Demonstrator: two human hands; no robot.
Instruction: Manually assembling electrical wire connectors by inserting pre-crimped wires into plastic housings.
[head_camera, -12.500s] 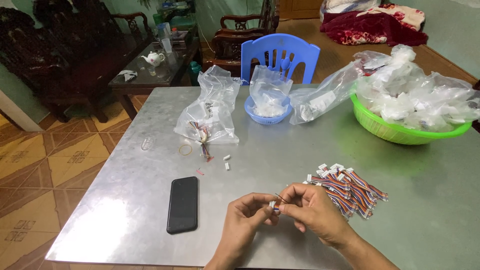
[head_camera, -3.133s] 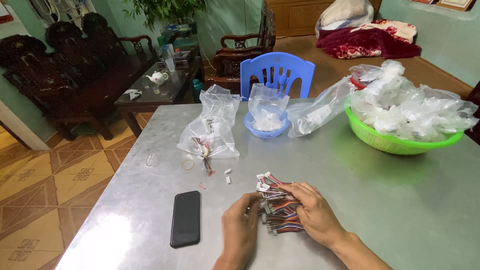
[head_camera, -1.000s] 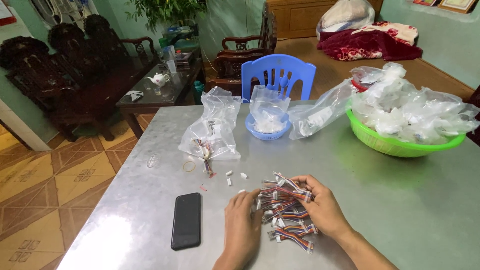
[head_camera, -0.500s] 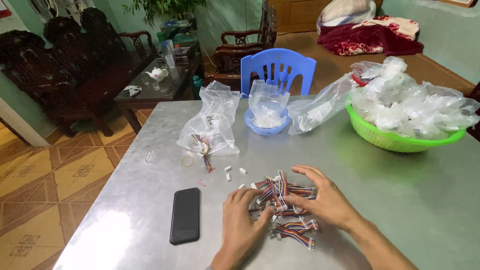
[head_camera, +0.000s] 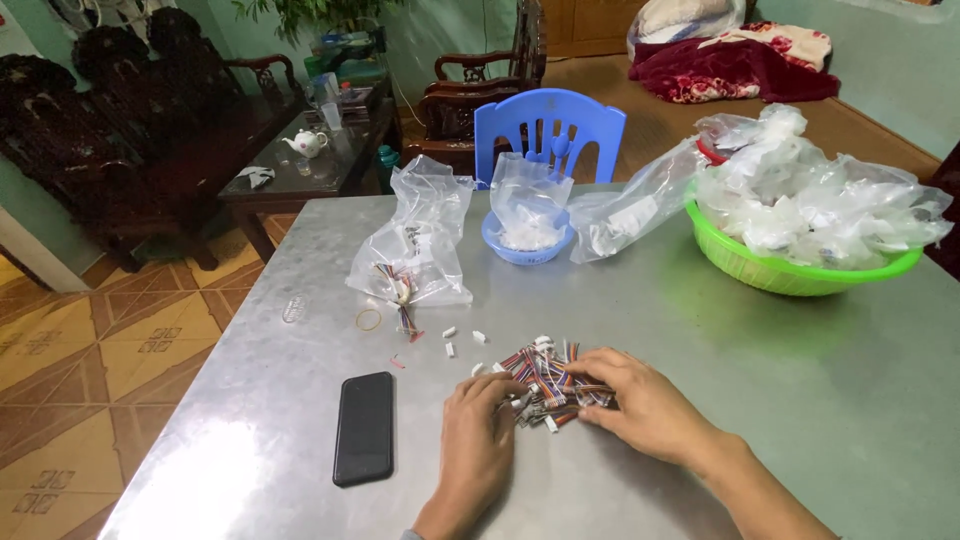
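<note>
Left fingers: the left hand (head_camera: 478, 432) lies palm down on the table, fingers curled loosely, the tips touching the near-left edge of the wire bundle; not clamped round anything.
Right fingers: the right hand (head_camera: 642, 405) rests flat, fingers spread and slightly bent, pressing on the right side of the same bundle; nothing is pinched between them.
Wire bundle: a heap of short multicoloured wires with white plug ends (head_camera: 548, 375) lies on the table between the two hands, touching both.
Loose bits: small white connectors (head_camera: 461, 340) lie scattered just beyond the bundle.
Phone: a black phone (head_camera: 364, 427) lies face down left of the left hand, apart from it.
Rubber band: a thin ring (head_camera: 369, 319) near a clear bag of wires (head_camera: 412, 255).
Farther back: a blue bowl (head_camera: 527, 240) holding a clear bag, and a green basket (head_camera: 790, 270) heaped with clear plastic bags at the right.
Surface: a grey metal table (head_camera: 780, 370).
</note>
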